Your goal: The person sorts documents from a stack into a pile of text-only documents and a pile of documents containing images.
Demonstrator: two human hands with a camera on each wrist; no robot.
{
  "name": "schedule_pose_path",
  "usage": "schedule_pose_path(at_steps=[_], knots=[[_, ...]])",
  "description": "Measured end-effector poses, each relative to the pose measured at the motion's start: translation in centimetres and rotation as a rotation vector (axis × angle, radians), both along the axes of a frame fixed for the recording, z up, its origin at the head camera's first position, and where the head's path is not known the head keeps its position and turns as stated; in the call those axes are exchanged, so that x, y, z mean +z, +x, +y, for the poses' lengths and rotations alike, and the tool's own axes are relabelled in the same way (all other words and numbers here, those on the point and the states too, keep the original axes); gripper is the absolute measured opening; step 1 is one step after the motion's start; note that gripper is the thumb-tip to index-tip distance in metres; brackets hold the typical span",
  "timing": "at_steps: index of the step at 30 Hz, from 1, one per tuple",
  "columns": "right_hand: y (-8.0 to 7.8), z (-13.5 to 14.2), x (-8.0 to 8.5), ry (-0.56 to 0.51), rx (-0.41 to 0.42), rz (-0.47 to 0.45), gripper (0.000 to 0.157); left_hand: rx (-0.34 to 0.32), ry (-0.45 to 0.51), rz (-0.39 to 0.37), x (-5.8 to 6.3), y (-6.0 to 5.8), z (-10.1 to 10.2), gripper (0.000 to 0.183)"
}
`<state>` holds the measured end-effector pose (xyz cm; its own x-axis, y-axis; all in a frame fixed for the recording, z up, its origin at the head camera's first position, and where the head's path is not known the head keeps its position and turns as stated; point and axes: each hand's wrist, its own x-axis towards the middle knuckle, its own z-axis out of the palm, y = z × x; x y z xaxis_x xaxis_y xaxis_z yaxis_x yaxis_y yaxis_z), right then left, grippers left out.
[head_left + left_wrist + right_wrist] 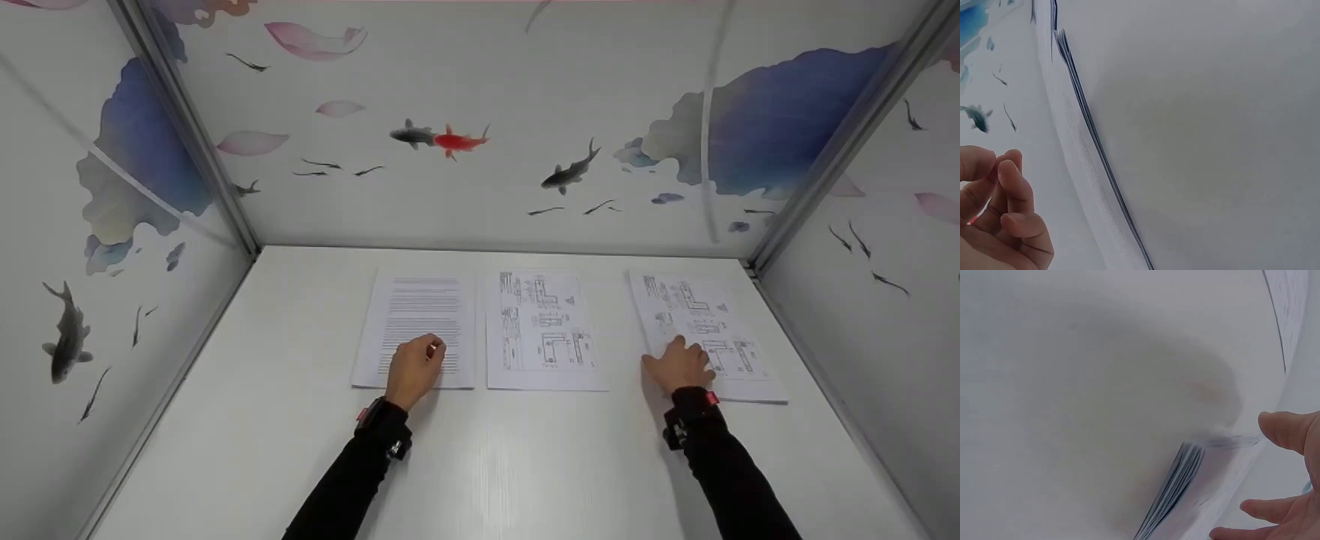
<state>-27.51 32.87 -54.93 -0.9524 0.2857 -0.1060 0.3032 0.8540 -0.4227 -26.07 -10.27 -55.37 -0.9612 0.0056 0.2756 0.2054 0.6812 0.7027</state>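
My left hand [415,369] is over the lower part of a stack of printed text sheets [424,300] at left. Its fingers are loosely curled, thumb and fingertips close together; in the left wrist view the hand [1008,211] has nothing in its grasp, and the sheets' edges [1100,149] lie beside it. My right hand [679,365] is at the lower left edge of the right stack of technical drawings [742,382]. The right wrist view shows its thumb and fingers spread, the thumb close to a corner of the stack [1176,486]; whether they touch is unclear.
Between the hands lies another sheet or stack with the same drawing [544,375]. All of it rests on a white table [495,457], enclosed by white panels [465,202] painted with fish and petals. Metal posts [187,112] stand at the back corners.
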Motion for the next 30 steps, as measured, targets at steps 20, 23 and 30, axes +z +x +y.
schedule_pose_path(at_steps=[20,23,30], knots=[[0.6,2.5,0.8,-0.064,0.087,-0.121,0.06,-0.028,0.033,-0.055,-0.1,0.1,0.5,0.018],[0.7,2.3,0.5,-0.041,0.081,-0.105,0.059,-0.032,0.034,-0.056,-0.2,0.1,0.6,0.018],[0.5,2.6,0.4,-0.027,0.086,-0.109,0.056,-0.037,0.057,-0.045,-0.2,-0.1,0.3,0.017]])
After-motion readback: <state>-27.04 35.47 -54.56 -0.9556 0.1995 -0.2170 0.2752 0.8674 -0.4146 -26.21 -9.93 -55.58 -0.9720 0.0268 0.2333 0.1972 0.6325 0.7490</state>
